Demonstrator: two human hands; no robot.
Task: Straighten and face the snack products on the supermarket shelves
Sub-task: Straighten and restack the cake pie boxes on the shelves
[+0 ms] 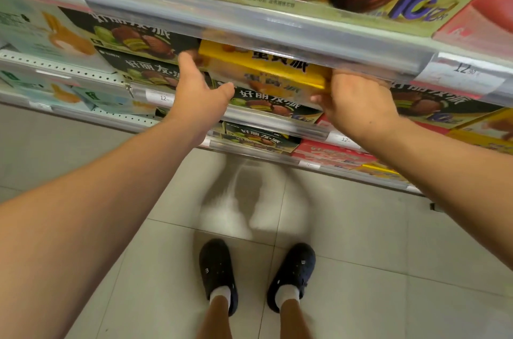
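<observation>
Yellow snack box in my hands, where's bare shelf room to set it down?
Bare patch: the perforated white shelf strip left of the dark green pie boxes, beside the pale rabbit-print box. Crowded around the yellow cardboard snack box: boxes beneath and beside it.

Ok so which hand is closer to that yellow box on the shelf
Right. The right hand grips the yellow box's right end, fingers curled around its corner. The left hand is open at the box's left end, at most touching it lightly.
</observation>
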